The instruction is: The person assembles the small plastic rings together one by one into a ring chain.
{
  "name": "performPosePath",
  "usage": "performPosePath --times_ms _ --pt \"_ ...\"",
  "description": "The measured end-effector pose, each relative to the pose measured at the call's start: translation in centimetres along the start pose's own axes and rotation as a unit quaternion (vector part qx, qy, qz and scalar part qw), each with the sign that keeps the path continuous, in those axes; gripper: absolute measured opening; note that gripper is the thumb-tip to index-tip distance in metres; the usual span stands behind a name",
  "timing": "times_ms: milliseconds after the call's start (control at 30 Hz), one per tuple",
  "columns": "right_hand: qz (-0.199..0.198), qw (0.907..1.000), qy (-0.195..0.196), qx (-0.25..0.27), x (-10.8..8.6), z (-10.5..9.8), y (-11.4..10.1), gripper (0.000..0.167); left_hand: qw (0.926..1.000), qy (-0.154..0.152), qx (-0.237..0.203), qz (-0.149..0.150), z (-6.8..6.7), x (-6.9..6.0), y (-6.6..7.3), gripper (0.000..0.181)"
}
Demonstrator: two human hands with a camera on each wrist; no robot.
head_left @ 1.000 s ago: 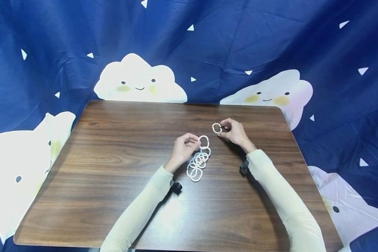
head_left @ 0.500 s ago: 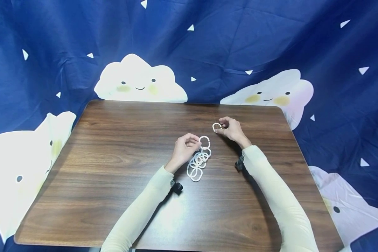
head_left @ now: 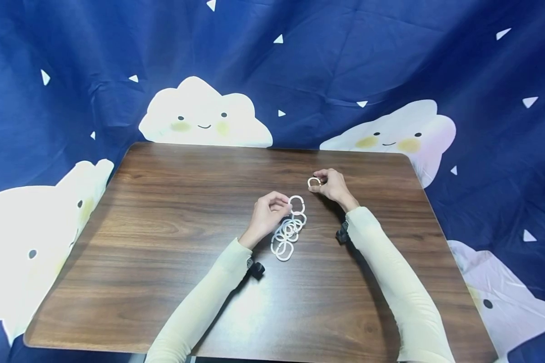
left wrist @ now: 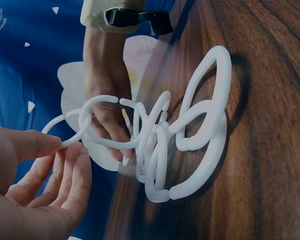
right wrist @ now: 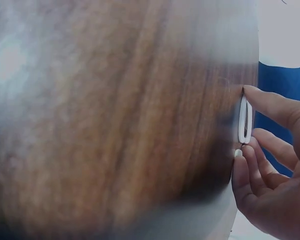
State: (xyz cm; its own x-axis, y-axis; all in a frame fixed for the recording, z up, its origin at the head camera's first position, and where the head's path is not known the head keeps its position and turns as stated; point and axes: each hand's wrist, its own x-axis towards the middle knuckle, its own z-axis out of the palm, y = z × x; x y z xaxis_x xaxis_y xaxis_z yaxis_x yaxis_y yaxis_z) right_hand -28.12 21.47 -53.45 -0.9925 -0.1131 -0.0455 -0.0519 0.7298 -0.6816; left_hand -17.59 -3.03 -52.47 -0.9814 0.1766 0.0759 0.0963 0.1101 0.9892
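White plastic C-shaped rings, several of them linked into a chain (left wrist: 199, 112), lie bunched on the table to the right of my left hand (head_left: 267, 214). Between thumb and fingers that hand pinches the ring at the chain's far end, which stands raised from the table in the left wrist view. A separate white ring (right wrist: 242, 122) is pinched between the thumb and fingers of my right hand (head_left: 336, 189), beyond and to the right of the chain. Its near edge is partly covered by the thumb in the head view. The two held rings are apart.
The brown wood-grain table (head_left: 186, 227) has rounded corners. A blue curtain (head_left: 300, 60) with cloud prints hangs behind it and along both sides. A black wrist camera (head_left: 256, 270) is strapped to each wrist.
My right hand has shifted its thumb over the single ring and its forearm has swung slightly left. The left hand and chain stay nearly still; the head view has turned slightly left.
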Motion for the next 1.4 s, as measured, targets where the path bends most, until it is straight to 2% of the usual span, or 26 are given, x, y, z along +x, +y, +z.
performPosePath --times_ms 233,433,600,900,1233,1400 --pt "0.017 0.9996 0.005 -0.024 0.1 -0.1 0.0 0.051 1.0 -0.001 0.0 0.0 0.0 0.3 0.2 0.014" --pt "0.031 0.9992 0.026 -0.002 -0.4 0.0 0.2 0.047 1.0 0.0 -0.004 -0.002 0.0 0.2 0.1 0.014" --pt "0.027 0.9988 0.04 0.007 -0.7 -0.1 0.6 0.036 1.0 0.0 -0.006 -0.001 0.1 0.2 0.0 0.014" --pt "0.026 0.9991 0.03 0.017 -1.7 -0.9 0.7 0.021 1.0 0.009 0.002 0.002 -0.1 0.0 0.2 0.015" --pt "0.034 0.9952 -0.005 0.092 -2.8 -1.5 0.9 0.022 0.9998 0.009 -0.016 0.0 -0.2 0.1 0.0 0.014" --pt "0.026 0.9917 -0.01 0.126 -3.1 -1.5 1.1 0.022 0.9997 0.008 -0.022 -0.002 -0.3 0.1 -0.1 0.015"
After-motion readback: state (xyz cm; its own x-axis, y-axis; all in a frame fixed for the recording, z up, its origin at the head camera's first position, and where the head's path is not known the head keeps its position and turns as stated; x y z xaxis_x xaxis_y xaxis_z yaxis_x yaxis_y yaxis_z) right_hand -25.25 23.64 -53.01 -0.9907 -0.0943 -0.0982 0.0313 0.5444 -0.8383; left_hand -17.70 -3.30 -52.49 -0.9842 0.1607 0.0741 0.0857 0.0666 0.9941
